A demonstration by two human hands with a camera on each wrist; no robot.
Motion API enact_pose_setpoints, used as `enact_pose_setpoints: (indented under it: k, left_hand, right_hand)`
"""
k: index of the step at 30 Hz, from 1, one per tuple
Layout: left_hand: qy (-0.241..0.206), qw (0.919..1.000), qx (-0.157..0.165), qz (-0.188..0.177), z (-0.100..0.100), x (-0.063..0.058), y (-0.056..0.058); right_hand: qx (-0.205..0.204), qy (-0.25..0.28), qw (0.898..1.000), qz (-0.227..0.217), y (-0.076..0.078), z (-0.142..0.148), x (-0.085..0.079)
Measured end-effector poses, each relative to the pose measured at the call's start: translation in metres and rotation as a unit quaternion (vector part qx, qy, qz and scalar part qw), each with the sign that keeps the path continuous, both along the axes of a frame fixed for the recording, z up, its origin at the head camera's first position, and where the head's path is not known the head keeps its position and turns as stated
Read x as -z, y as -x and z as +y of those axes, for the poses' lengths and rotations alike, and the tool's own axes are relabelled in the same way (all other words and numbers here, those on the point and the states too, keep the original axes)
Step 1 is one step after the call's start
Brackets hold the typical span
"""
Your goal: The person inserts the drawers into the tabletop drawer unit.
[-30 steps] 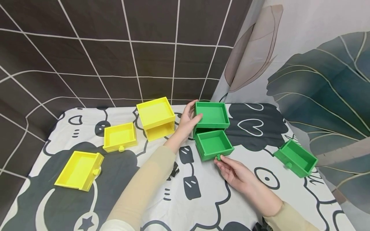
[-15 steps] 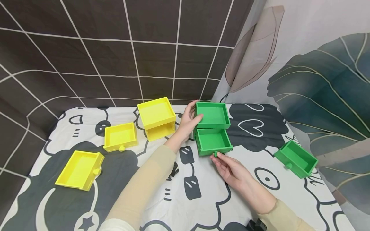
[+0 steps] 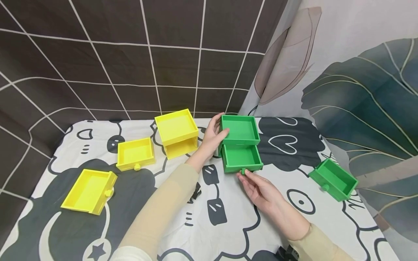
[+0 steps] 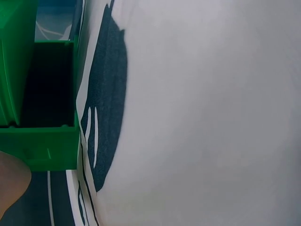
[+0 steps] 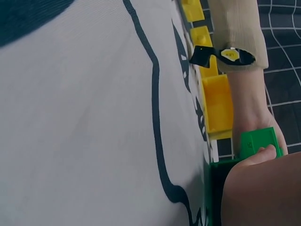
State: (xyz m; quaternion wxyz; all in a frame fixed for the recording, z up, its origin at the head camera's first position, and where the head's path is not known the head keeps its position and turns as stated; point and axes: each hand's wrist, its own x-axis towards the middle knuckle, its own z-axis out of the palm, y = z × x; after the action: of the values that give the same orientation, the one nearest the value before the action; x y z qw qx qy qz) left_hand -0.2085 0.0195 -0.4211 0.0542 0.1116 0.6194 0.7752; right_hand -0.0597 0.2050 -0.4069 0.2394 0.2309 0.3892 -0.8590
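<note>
A small green drawer cabinet (image 3: 240,129) with a raised rim on top stands at the middle right in the head view. My left hand (image 3: 213,137) grips its left side, thumb over the top rim. A green drawer (image 3: 241,158) sits partly in the cabinet's lower opening, its front sticking out toward me. My right hand (image 3: 262,190) pinches the round knob (image 3: 243,171) on that drawer's front. In the left wrist view, the cabinet (image 4: 40,148) shows a dark opening with the drawer tilted in it. The right wrist view has a fingertip at the green drawer front (image 5: 257,140).
A yellow cabinet (image 3: 176,128) with an uncovered lower opening stands left of the green one. Two yellow drawers, one near (image 3: 89,190) and one farther (image 3: 135,154), lie to its left. Another green drawer (image 3: 334,179) lies at the right edge of the patterned cloth (image 3: 277,232).
My right hand has moved the green drawer away from me, deeper into the cabinet, and the drawer now lines up straighter with it. My left hand has stayed on the cabinet.
</note>
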Motion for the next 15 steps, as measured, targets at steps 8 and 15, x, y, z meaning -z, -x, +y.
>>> enact_pose_setpoints:
  k: [8, 15]
  left_hand:
    - [0.0, 1.0, -0.001, -0.002, -0.0003, -0.0007, -0.0006]
    - [0.004, 1.0, 0.0, 0.0, -0.0006, -0.0005, -0.0014]
  right_hand:
    - [0.011, 0.009, 1.0, -0.008, 0.0035, -0.0055, -0.0007]
    - [0.019, 0.015, 1.0, -0.014, 0.0091, -0.008, -0.0015]
